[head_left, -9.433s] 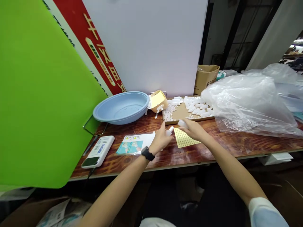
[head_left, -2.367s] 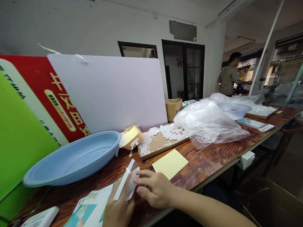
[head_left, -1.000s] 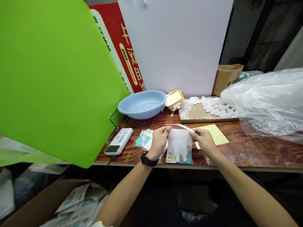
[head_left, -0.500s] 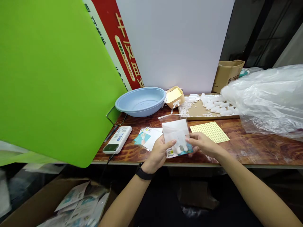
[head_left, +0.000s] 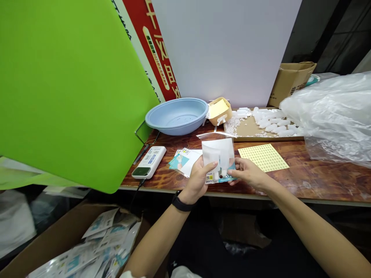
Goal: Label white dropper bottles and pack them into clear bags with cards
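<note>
A clear plastic bag [head_left: 218,148] is held upright above the table's front edge. Inside it are a white card and small white plastic bottles [head_left: 223,162], with teal and yellow print along the bottom. My left hand [head_left: 199,177] grips the bag's left side, thumb on the front. At the lower right edge, my right hand [head_left: 246,173] pinches the bag between thumb and fingers. The bag's top flap stands up loose. Just left of it lie printed cards in clear bags [head_left: 185,160]. A yellow sheet of small stickers [head_left: 263,157] is to the right.
Behind stand a blue basin [head_left: 176,116], a tan container [head_left: 220,111] and a cardboard tray [head_left: 246,129] of white bottles and caps. A white device [head_left: 149,162] lies left. A carton of filled bags [head_left: 87,204] sits below left; plastic sheeting [head_left: 333,116] covers the right.
The camera view has shifted, so the scene sits slightly higher and further right. Both hands still hold the bag; the bottles inside now show more apart, with a dark spot near one.
</note>
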The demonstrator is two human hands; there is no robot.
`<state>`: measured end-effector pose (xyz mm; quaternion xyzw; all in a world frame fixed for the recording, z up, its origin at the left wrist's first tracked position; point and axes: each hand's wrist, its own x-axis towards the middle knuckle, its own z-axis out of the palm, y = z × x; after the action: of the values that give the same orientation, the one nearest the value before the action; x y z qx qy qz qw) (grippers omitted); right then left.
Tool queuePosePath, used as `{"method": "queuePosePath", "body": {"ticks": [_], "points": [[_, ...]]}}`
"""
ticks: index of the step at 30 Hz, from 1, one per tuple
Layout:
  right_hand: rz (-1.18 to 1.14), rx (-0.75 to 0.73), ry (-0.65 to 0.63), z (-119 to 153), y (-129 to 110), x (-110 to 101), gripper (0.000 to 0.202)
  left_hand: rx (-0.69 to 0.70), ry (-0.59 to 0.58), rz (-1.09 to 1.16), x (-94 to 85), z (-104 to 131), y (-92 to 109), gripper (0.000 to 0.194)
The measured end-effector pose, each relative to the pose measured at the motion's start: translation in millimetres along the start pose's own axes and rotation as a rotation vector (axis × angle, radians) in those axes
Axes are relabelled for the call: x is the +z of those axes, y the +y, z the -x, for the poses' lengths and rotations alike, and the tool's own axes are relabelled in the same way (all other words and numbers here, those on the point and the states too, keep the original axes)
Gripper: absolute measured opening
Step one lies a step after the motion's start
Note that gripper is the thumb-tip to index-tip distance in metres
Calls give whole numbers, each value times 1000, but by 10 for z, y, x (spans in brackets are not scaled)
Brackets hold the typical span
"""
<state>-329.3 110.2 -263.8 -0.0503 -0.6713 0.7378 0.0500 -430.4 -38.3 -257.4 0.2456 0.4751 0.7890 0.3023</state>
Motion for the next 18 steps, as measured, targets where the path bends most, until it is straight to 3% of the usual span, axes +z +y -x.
{"method": "queuePosePath", "body": {"ticks": [4, 8, 18], "points": [[127, -60, 44, -6, -21, -16, 45, -9, -19, -4, 11, 14, 9, 57], [161, -226, 237, -71, -16, -40, 41, -28, -76, -53, 7, 51, -25, 57], [-164, -96, 326, -66, -17, 53, 34, -15, 11, -213, 26, 45, -129, 52]]}}
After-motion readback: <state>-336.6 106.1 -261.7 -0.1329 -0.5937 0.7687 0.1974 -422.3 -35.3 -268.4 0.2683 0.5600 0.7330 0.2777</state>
